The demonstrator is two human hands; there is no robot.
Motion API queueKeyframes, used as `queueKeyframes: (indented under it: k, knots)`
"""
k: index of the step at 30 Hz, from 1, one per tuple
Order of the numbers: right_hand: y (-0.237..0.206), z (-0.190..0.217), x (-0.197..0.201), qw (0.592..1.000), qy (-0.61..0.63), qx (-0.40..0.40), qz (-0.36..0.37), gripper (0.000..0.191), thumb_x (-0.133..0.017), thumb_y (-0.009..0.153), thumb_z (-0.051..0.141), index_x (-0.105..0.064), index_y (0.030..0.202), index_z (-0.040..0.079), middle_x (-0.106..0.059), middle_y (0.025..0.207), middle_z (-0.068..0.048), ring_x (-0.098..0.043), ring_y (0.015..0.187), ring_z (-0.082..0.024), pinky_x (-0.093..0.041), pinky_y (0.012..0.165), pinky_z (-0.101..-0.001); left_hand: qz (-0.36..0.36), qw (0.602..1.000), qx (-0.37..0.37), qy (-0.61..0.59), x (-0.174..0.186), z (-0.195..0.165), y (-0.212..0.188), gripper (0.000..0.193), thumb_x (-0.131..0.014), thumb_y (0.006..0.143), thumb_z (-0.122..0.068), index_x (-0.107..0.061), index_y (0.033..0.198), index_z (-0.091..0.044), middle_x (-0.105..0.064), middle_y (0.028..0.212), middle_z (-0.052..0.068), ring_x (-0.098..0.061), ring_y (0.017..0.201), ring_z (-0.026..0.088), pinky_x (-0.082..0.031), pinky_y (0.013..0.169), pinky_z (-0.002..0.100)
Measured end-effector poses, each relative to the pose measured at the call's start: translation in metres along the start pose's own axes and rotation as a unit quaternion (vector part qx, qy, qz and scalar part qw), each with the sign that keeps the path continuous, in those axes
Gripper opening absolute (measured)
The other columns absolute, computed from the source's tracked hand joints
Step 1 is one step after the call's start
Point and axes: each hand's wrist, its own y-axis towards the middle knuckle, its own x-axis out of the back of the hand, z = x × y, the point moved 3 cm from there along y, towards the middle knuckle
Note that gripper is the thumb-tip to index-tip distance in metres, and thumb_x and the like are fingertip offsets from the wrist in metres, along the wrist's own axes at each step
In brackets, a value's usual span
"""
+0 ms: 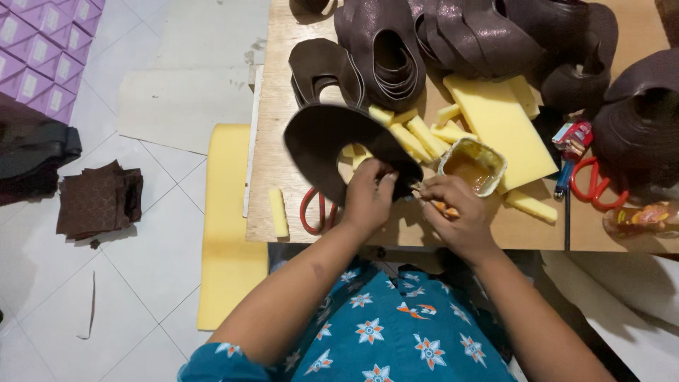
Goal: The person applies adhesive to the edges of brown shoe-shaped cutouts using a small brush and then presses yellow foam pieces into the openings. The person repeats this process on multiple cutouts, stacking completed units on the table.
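The fingers (379, 178) of the left hand (368, 198) are pinched together on the near edge of a dark brown curved leather piece (332, 138), a horseshoe-shaped cut that rises from the grip. Its long axis runs from the fingers up and away to the left, and the open side of its curve faces the person's right, toward the glue tin. The right hand (453, 212) is just beside the left, its fingers closed around a small brush with an orange handle (444, 208), the tip pointing left at the leather edge where the left fingers clamp it.

Beneath both hands lies a plywood table (279, 152). Just beyond the right fingers stands an open tin of amber glue (472, 166), and past it a yellow foam slab (498, 120) with cut foam strips (417, 134) beside it. To the left of the left fingers, red-handled scissors (315, 211) lie partly under the leather, with one foam strip (277, 211) further left. Further right lie a second pair of red scissors (593, 180) and a red and blue lighter (571, 145). Farthest from the fingers, along the table's back, are stacks of dark brown leather cut-outs (385, 56).

Off the table's left side, a long yellow foam sheet (230, 233) rests on a white tiled floor (134, 283), with a pile of brown squares (99, 201) and lilac boxes (42, 49) beyond.
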Motion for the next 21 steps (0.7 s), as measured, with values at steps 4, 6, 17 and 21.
queueKeyframes:
  k: [4, 6, 17, 21]
  knots:
    - [-0.008, -0.006, -0.014, 0.999, -0.003, -0.050, 0.018, 0.014, -0.075, 0.088, 0.005, -0.070, 0.100, 0.001, -0.072, 0.101, -0.010, -0.072, 0.090, -0.020, -0.056, 0.081, -0.0293, 0.037, 0.973, 0.109, -0.198, -0.007, 0.030, -0.006, 0.020, -0.059, 0.093, -0.007, -0.067, 0.109, 0.002, -0.072, 0.099, 0.012, -0.067, 0.092, 0.020, -0.054, 0.085, 0.032]
    - [-0.013, -0.010, -0.020, 0.994, 0.006, -0.109, 0.017, 0.013, -0.077, 0.088, 0.008, -0.072, 0.099, 0.002, -0.072, 0.095, -0.009, -0.071, 0.083, -0.018, -0.056, 0.076, -0.0292, 0.044, 0.951, 0.164, -0.257, -0.012, 0.044, -0.008, 0.022, -0.063, 0.095, -0.011, -0.069, 0.112, 0.002, -0.072, 0.103, 0.009, -0.066, 0.094, 0.014, -0.053, 0.086, 0.029]
    - [-0.016, -0.010, -0.040, 0.991, -0.040, -0.091, -0.085, 0.015, -0.078, 0.094, 0.014, -0.071, 0.100, 0.002, -0.070, 0.089, -0.011, -0.069, 0.076, -0.018, -0.054, 0.069, -0.0301, 0.027, 0.955, 0.217, -0.202, -0.007, 0.068, 0.009, 0.025, -0.061, 0.088, -0.005, -0.070, 0.110, 0.003, -0.075, 0.102, 0.012, -0.069, 0.093, 0.019, -0.053, 0.085, 0.029]
    - [-0.017, -0.019, -0.049, 0.984, -0.015, -0.144, -0.104, 0.014, -0.077, 0.094, 0.014, -0.073, 0.097, 0.001, -0.072, 0.083, -0.008, -0.068, 0.073, -0.015, -0.054, 0.068, -0.0277, -0.045, 0.850, 0.348, -0.393, -0.013, 0.077, 0.008, 0.033, -0.060, 0.079, 0.003, -0.068, 0.111, 0.003, -0.072, 0.103, 0.011, -0.068, 0.094, 0.022, -0.055, 0.082, 0.032]
